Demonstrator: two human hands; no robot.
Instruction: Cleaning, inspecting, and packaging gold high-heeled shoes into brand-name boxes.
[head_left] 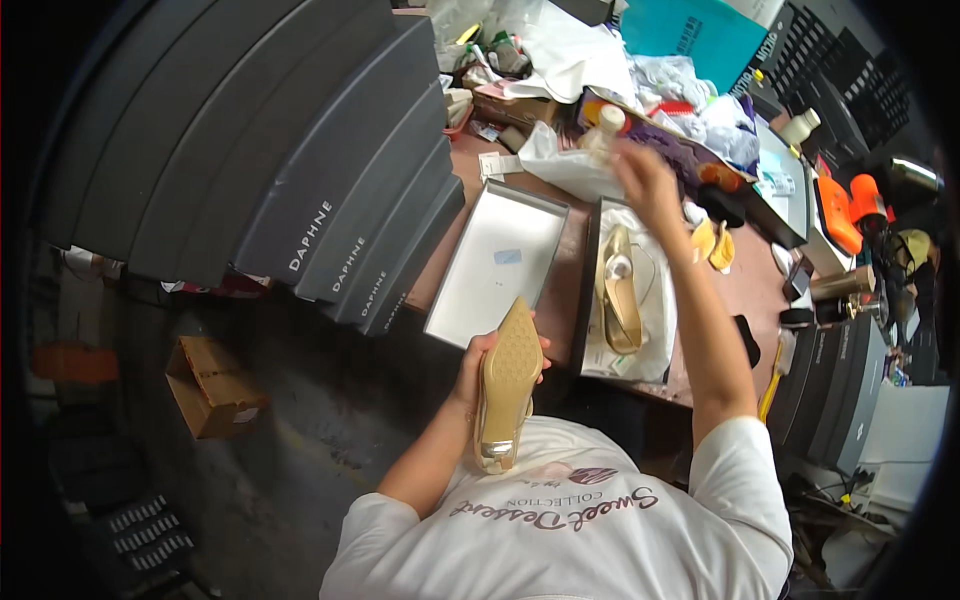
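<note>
We grip a gold shoe (506,385) in our left hand (478,362). The fingers are wrapped around its middle from the left side, and the textured sole faces up toward the camera. The toe points away from us; the heel sits close to our chest, over the white shirt (560,520).

Our right hand (645,175) is extended across the table (745,290) to its far side. It is blurred, and we cannot tell whether its fingers are open or closed. A white bottle (606,128) stands just beside it, among crumpled white paper (565,165).

Below the right forearm lies an open box (590,300) lined with white tissue. The second shoe (620,290) rests in it on its side, toe toward us.

To the left of that box, touching or nearly so, lies the lid (495,262), inner side up, with a small bluish label on its floor.

A leaning stack of dark grey boxes (280,150) stands at the left edge of the table. A small cardboard box (212,385) lies on the floor (320,440) below the stack. An orange object (836,212) sits at the far right.
</note>
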